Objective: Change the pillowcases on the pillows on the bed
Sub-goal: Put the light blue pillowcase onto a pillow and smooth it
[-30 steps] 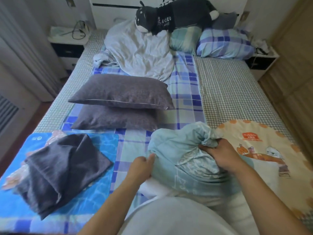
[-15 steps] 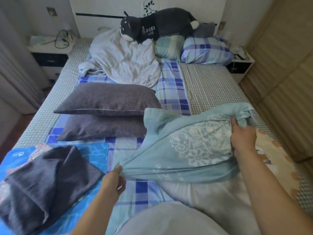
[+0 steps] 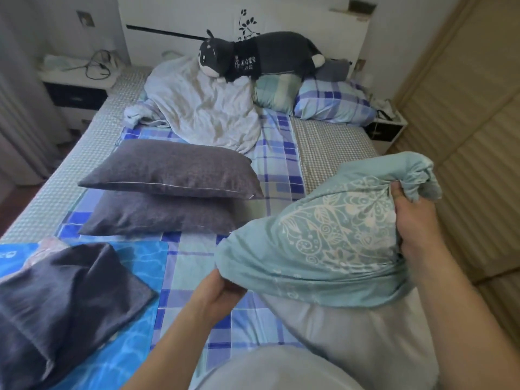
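A teal pillowcase with a white floral print covers the far end of a pale grey pillow that lies in front of me, its near part bare. My right hand grips the bunched fabric at the case's right end. My left hand pinches its lower left corner. Two pillows in dark grey cases lie stacked at the middle of the bed. A folded dark grey case rests at the near left.
The bed has a checked sheet and a blue plaid cover. At the headboard lie a crumpled white sheet, a dark plush toy and plaid pillows. Nightstands flank the bed; a wooden wardrobe stands right.
Both hands spread apart and lifted the teal case from a bunched heap, stretching it wide, and the case has now been raised over the end of the pale pillow.
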### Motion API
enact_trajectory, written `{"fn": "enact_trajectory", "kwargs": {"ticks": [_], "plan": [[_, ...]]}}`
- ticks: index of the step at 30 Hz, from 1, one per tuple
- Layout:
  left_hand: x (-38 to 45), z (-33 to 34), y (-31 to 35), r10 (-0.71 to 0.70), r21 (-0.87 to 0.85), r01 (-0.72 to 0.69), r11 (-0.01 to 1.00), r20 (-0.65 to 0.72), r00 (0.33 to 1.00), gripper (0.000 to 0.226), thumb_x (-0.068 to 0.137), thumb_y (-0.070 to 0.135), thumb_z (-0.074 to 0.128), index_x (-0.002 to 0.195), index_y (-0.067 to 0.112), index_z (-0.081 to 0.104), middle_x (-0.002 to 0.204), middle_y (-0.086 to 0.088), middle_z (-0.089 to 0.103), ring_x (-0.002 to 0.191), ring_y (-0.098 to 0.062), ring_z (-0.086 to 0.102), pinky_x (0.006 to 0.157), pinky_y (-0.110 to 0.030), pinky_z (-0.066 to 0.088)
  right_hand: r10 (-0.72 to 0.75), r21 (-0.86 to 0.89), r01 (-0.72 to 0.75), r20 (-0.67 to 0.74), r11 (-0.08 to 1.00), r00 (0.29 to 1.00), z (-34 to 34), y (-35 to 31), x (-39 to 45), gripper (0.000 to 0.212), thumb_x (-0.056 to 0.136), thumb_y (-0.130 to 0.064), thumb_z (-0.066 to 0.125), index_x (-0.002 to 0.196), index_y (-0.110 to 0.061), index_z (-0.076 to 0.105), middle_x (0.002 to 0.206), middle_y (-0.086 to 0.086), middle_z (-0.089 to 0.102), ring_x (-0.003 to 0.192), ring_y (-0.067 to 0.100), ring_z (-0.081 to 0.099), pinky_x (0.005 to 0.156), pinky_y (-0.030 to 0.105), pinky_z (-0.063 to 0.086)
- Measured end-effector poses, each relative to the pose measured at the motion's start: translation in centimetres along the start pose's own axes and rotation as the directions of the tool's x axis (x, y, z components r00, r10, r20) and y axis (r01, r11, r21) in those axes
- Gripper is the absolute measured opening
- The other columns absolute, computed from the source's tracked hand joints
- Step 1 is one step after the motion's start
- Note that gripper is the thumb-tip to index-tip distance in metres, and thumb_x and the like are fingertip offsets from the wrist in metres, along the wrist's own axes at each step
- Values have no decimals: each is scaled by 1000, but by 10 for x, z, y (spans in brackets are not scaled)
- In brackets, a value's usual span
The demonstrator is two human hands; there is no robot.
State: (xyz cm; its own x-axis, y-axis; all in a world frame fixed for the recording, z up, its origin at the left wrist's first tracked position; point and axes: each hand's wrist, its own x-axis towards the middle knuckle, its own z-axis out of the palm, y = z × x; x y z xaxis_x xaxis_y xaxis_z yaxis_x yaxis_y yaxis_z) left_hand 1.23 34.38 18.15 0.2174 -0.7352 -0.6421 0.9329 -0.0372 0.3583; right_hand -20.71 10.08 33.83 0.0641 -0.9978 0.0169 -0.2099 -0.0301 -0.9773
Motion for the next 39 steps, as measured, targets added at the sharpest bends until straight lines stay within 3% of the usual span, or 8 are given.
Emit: {"fn": "enact_trajectory", "kwargs": {"ticks": [3,6,14,19,23,27,33,39], "plan": [[10,7,2,171,297,-167,940,13,985,23,100,6,53,113,19,66,95,1,70,69,-10,61,70,-28,48,43,42,-44,25,998,999,-9,0,1,10,95,-43,64,98,-36,70,108,-19,68,104,9,64,100,39,50],[19,12,11,369,580,-254,774,-87,925,24,94,7,54,113,15,66,111,-6,72,94,-19,64,86,-37,51,67,77,-70,44,995,997,-14,1,-4,17,97,-41,62,110,-34,69,111,-16,70,104,10,65,93,35,52],[30,47,24,370,500,-294,815,-59,927,16,92,9,60,104,13,69,104,-11,75,97,-28,67,90,-45,54,101,91,-106,54,990,993,-25,-10,-8,38,95,-44,64,129,-28,64,115,-10,71,99,9,67,81,30,53],[30,52,33,605,813,-353,463,1,796,6,87,10,58,89,9,64,81,-9,65,77,-27,58,68,-38,52,103,91,-106,36,990,994,-24,-8,-8,37,94,-46,65,127,-28,65,114,-11,70,100,9,66,85,32,53],[37,15,48,672,976,-105,189,-51,738,26,99,13,50,78,3,63,72,-13,60,72,-36,55,60,-36,42,143,112,-135,-62,984,988,-20,-14,-1,35,95,-45,64,123,-26,66,113,-7,69,104,16,66,92,37,54],[26,-56,-14,465,980,193,-42,-152,872,31,103,24,51,82,14,71,71,-6,62,72,-28,59,67,-32,45,248,375,-154,-217,914,944,-13,-30,22,41,96,-42,62,131,-19,60,121,-2,68,105,18,69,89,38,59],[18,-25,-51,175,844,36,-535,69,982,24,102,19,45,120,16,59,124,-7,63,113,-28,63,86,-35,49,371,232,-344,-80,910,925,28,-29,75,73,80,-61,68,138,-19,54,125,7,66,103,28,68,88,50,58],[21,32,-64,395,755,-178,-631,510,764,57,85,67,61,116,22,43,114,5,43,101,-20,48,76,-37,48,477,-150,-459,118,876,871,40,-18,88,62,92,-59,58,141,-20,53,125,8,63,103,30,61,91,45,51]]}}
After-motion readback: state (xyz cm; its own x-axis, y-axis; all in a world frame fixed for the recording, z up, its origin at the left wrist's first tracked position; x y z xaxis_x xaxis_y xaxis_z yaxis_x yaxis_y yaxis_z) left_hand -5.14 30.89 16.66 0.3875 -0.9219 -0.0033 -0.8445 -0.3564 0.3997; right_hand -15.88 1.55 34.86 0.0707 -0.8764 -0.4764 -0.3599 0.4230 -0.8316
